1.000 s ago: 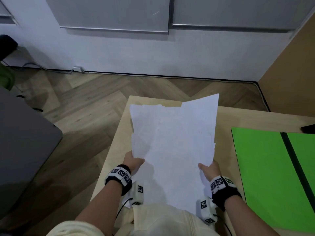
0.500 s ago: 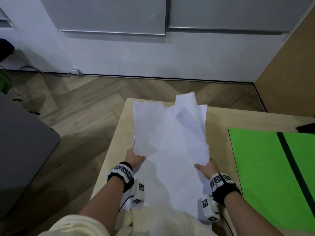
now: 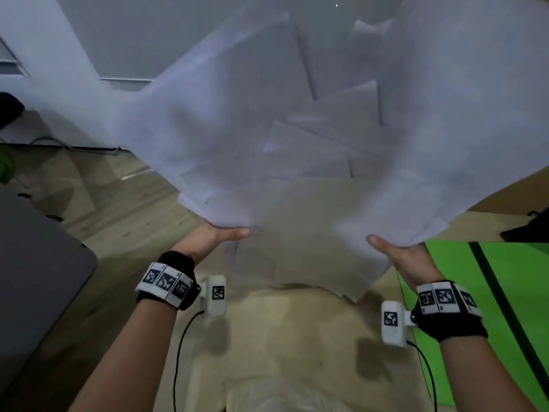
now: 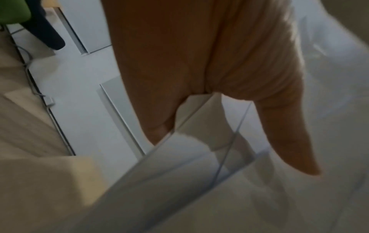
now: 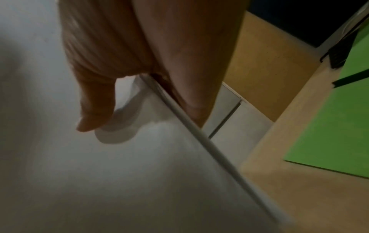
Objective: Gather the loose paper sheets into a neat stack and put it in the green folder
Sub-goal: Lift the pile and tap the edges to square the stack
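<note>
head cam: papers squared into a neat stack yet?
No, the papers fan out with corners at many angles while the left hand and right hand grip their near edges.

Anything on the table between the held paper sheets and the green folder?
Nothing visible. Left hand and right hand grip the paper sheets by their near edges, lifted off the table. The green folder lies open just right of the right hand, its near surface bare. The sheets hide the table's far part.
</note>
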